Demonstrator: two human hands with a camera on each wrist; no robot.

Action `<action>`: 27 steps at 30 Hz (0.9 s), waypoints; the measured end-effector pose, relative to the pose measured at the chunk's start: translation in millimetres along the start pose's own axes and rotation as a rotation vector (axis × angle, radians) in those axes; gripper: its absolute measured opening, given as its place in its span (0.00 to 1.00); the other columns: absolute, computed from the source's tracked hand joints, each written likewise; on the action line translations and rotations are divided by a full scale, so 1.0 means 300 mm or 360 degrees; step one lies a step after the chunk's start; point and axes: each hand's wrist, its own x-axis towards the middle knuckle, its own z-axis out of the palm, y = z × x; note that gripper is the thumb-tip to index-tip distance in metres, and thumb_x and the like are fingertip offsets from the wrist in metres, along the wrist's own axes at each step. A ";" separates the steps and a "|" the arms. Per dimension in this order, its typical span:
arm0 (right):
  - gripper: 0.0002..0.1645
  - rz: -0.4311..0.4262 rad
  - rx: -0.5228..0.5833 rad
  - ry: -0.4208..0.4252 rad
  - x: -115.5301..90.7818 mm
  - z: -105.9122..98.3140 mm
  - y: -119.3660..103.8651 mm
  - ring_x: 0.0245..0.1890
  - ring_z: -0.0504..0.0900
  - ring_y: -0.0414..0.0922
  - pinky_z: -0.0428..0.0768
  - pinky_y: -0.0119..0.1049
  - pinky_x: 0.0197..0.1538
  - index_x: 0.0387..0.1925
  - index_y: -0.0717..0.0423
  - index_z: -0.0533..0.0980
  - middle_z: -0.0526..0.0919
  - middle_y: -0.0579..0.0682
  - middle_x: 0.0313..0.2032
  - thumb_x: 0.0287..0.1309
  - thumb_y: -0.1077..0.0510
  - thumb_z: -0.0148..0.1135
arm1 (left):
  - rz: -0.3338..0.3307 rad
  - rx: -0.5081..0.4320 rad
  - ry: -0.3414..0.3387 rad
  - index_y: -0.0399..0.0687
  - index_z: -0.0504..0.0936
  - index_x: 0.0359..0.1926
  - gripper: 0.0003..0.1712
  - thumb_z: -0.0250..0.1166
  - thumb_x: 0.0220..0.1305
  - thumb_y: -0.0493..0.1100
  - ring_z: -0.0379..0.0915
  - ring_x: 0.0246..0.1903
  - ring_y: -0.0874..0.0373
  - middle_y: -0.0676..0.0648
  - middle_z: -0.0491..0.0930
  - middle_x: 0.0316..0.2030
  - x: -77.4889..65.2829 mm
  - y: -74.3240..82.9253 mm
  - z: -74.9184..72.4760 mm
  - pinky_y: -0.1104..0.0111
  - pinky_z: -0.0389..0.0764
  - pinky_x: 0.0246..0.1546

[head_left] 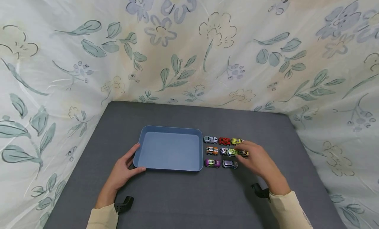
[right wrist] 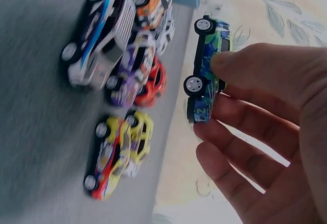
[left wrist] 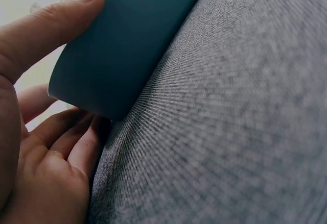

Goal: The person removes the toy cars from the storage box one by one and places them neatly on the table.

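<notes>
A shallow blue tray (head_left: 171,150) lies on the grey table. My left hand (head_left: 119,171) grips its near left corner; in the left wrist view the thumb (left wrist: 76,17) presses one outer wall and the fingers curl round the corner at the base. To the tray's right, my right hand (head_left: 260,160) pinches a green and blue toy car (right wrist: 207,60) between thumb and fingers, above the other cars. Beneath and beside it stand a white-and-purple car (head_left: 223,152), a yellow car (head_left: 236,141), a red-and-yellow car (right wrist: 110,155) and a dark-windowed car with a striped roof (head_left: 230,164).
More toy cars stand in rows along the tray's right side: a white one (head_left: 210,139), a red one (head_left: 224,141), an orange one (head_left: 212,151) and a purple one (head_left: 212,163). Flowered cloth (head_left: 183,51) surrounds the table's (head_left: 177,202) back and sides.
</notes>
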 end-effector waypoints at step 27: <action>0.16 0.0112 -0.0082 -0.0072 -0.112 0.013 0.137 0.50 0.86 0.60 0.84 0.62 0.52 0.50 0.57 0.89 0.88 0.56 0.50 0.60 0.64 0.80 | 0.0010 -0.0041 0.0002 0.50 0.64 0.85 0.56 0.83 0.61 0.39 0.52 0.80 0.32 0.36 0.57 0.83 0.001 0.006 0.001 0.87 0.62 0.64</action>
